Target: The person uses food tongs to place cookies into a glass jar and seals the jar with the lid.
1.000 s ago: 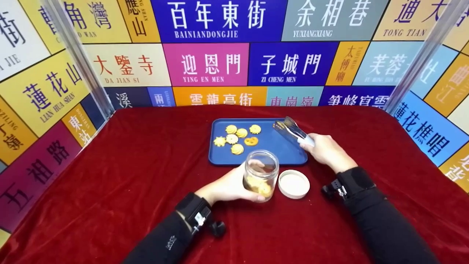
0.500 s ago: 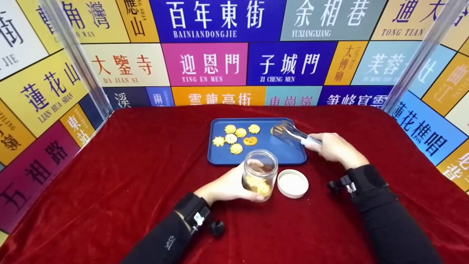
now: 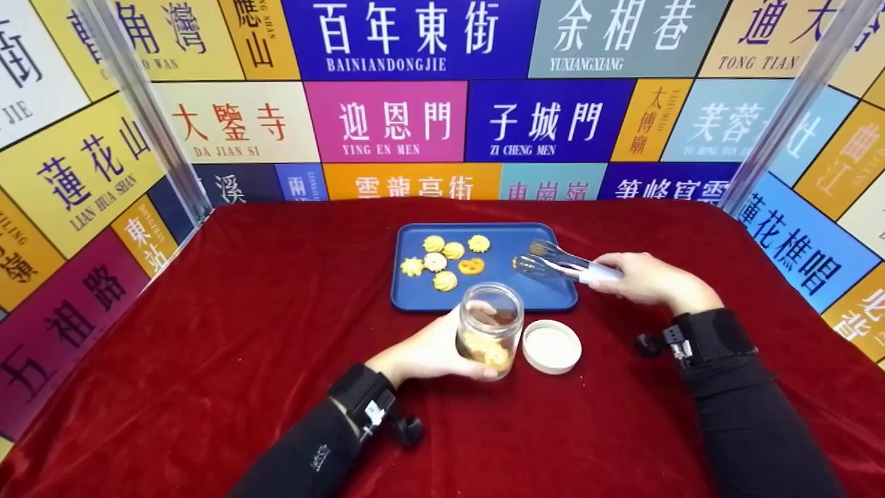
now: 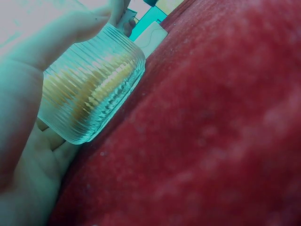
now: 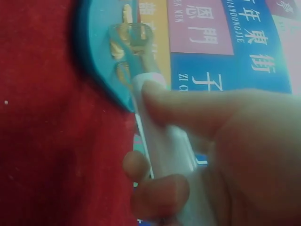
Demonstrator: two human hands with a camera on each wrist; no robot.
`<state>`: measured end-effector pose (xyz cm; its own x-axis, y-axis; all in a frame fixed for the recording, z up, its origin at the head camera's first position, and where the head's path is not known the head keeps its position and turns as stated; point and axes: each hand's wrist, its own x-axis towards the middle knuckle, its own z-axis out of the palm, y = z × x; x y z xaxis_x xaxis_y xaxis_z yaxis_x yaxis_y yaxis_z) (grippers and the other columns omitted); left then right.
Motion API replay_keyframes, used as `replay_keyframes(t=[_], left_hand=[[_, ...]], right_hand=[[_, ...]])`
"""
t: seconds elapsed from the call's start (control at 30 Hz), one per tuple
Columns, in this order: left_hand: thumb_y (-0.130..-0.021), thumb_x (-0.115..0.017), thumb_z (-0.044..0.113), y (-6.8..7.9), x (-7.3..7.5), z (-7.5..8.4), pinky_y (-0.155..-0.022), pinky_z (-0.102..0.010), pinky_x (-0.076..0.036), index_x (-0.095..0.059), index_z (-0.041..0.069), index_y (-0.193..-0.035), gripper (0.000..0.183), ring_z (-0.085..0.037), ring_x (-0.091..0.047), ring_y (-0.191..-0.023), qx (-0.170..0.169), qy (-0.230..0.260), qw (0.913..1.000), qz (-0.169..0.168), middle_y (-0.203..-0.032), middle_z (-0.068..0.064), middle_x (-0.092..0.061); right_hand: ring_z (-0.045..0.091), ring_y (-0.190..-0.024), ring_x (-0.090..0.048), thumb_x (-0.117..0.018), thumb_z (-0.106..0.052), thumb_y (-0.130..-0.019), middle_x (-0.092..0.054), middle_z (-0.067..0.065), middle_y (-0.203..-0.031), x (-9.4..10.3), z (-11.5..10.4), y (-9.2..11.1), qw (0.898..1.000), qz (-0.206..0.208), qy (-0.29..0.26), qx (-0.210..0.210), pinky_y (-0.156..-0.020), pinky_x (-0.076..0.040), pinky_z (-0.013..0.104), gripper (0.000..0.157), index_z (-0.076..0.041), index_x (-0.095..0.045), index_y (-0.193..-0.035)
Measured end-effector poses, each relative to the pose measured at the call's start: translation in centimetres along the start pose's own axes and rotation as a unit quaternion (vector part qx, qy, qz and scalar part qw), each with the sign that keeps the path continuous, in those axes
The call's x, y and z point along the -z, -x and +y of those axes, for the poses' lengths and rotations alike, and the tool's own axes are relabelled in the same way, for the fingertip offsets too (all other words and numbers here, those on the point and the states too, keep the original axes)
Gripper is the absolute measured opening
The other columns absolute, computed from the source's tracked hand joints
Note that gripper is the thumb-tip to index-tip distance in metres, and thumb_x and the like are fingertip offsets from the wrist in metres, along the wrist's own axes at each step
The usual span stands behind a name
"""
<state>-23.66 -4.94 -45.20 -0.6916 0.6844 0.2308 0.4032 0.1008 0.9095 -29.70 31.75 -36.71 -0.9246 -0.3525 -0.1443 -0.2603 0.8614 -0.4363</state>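
1. While the sign-patterned wall (image 3: pixel 387 121) stands behind, red velvet cloth (image 3: pixel 276 297) spreads beneath everything else.
2. Flat on it lies the blue tray (image 3: pixel 415 296), just beyond the jar and perhaps placed there to stay within reach of the right hand (image 3: pixel 650 278).
3. Near the tray's front edge, the glass jar (image 3: pixel 492 325) sits in the left hand (image 3: pixel 429 349), fingers and thumb curled round its side. That grip probably steadies it while leaving the mouth uncovered; whether its base touches the cloth, I cannot tell.
4. Clear-headed tongs (image 3: pixel 568 269) reach over the tray's right side. The right hand closes round their white handle, seemingly to keep the fingers back from the food; the heads stand apart.
5. Just right of the jar rests the white lid (image 3: pixel 552 348), likely put aside to free the mouth.
6. Smallest are six piped butter cookies (image 3: pixel 444 281) and a pretzel-shaped biscuit (image 3: pixel 471 266), clustered on the tray's left half. A yellowish piece (image 3: pixel 515 263) shows at one tong tip; whether it is gripped is unclear.
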Motion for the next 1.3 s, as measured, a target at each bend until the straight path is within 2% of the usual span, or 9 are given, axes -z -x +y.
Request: replay_keyframes(t=[0.13, 0.27, 0.37, 0.5, 0.6, 0.73, 0.83, 0.97, 1.3], left_hand=[[-0.077, -0.097, 0.019, 0.0, 0.1, 0.0, -0.110, -0.031, -0.049, -0.048, 0.004, -0.145, 0.085, -0.012, -0.065, -0.120, 0.003, -0.003, 1.0000, 0.001, -0.129, 0.002, -0.069], [-0.077, -0.097, 0.018, -0.1, 0.1, -0.1, -0.110, -0.030, -0.049, -0.047, 0.005, -0.145, 0.086, -0.012, -0.065, -0.120, 0.006, 0.000, 1.0000, -0.001, -0.129, 0.003, -0.069], [-0.077, -0.097, 0.017, -0.1, 0.0, -0.2, -0.110, -0.031, -0.049, -0.046, 0.005, -0.146, 0.087, -0.013, -0.065, -0.120, 0.005, 0.003, 1.0000, -0.003, -0.130, 0.003, -0.069], [-0.077, -0.097, 0.018, -0.1, 0.1, -0.1, -0.110, -0.031, -0.049, -0.047, 0.005, -0.146, 0.086, -0.013, -0.065, -0.120, 0.007, 0.001, 1.0000, -0.003, -0.130, 0.002, -0.069], [-0.078, -0.097, 0.020, 0.0, 0.1, -0.2, -0.111, -0.032, -0.049, -0.047, 0.005, -0.146, 0.086, -0.013, -0.065, -0.121, 0.004, -0.001, 1.0000, -0.002, -0.131, 0.002, -0.069], [-0.078, -0.097, 0.020, 0.0, 0.1, -0.2, -0.111, -0.034, -0.049, -0.047, 0.005, -0.146, 0.086, -0.015, -0.064, -0.122, -0.003, 0.003, 1.0000, -0.002, -0.132, 0.001, -0.068], [-0.078, -0.097, 0.019, 0.0, 0.1, -0.2, -0.111, -0.033, -0.049, -0.047, 0.005, -0.146, 0.086, -0.014, -0.064, -0.122, 0.000, 0.003, 1.0000, -0.003, -0.131, 0.002, -0.068], [-0.077, -0.097, 0.018, 0.0, 0.1, -0.2, -0.110, -0.031, -0.049, -0.047, 0.006, -0.145, 0.085, -0.013, -0.065, -0.121, 0.008, 0.000, 1.0000, -0.002, -0.130, 0.003, -0.069], [-0.078, -0.096, 0.018, 0.0, 0.1, -0.3, -0.111, -0.032, -0.049, -0.048, 0.008, -0.144, 0.083, -0.014, -0.065, -0.121, 0.003, 0.004, 1.0000, -0.002, -0.130, 0.002, -0.069]], right_hand=[[0.024, -0.081, -0.059, -0.071, -0.042, -0.103, -0.066, 0.013, -0.102, -0.8, -0.1, -0.6, 1.000, 0.010, 0.007, 0.007, -0.068, -0.047, 0.036, 0.056, -0.001, -0.062, -0.140], [0.028, -0.091, -0.060, -0.068, -0.045, -0.104, -0.066, 0.015, -0.111, -1.4, -0.2, -0.9, 1.000, 0.019, 0.019, 0.011, -0.077, -0.046, 0.039, 0.055, -0.002, -0.064, -0.139], [0.026, -0.086, -0.060, -0.067, -0.043, -0.105, -0.067, 0.011, -0.100, -1.5, -0.2, -0.9, 1.000, 0.009, 0.009, 0.001, -0.074, -0.047, 0.039, 0.050, -0.004, -0.065, -0.136], [0.021, -0.071, -0.058, -0.066, -0.040, -0.106, -0.064, 0.007, -0.082, -1.7, -0.2, -0.9, 1.000, -0.015, -0.003, -0.015, -0.063, -0.047, 0.035, 0.045, -0.003, -0.061, -0.131], [0.021, -0.068, -0.058, -0.065, -0.038, -0.106, -0.065, 0.009, -0.078, -2.0, -0.3, -0.9, 0.999, -0.027, -0.002, -0.019, -0.060, -0.046, 0.034, 0.043, 0.000, -0.057, -0.125], [0.023, -0.076, -0.058, -0.064, -0.036, -0.107, -0.062, 0.010, -0.084, -2.3, -0.2, -0.9, 0.999, -0.019, 0.029, 0.004, -0.068, -0.046, 0.037, 0.040, 0.002, -0.057, -0.117], [0.027, -0.086, -0.058, -0.062, -0.037, -0.108, -0.061, 0.011, -0.095, -2.3, -0.2, -0.9, 0.998, -0.001, 0.056, 0.024, -0.079, -0.045, 0.041, 0.040, 0.001, -0.059, -0.118], [0.029, -0.092, -0.059, -0.060, -0.039, -0.109, -0.064, 0.014, -0.103, -2.2, -0.2, -0.9, 0.997, 0.008, 0.062, 0.032, -0.085, -0.046, 0.045, 0.042, 0.000, -0.060, -0.123], [0.027, -0.088, -0.057, -0.060, -0.041, -0.109, -0.060, 0.009, -0.095, -0.9, -0.8, -0.3, 0.997, 0.026, 0.057, 0.039, -0.080, -0.043, 0.044, 0.040, -0.004, -0.061, -0.122]])
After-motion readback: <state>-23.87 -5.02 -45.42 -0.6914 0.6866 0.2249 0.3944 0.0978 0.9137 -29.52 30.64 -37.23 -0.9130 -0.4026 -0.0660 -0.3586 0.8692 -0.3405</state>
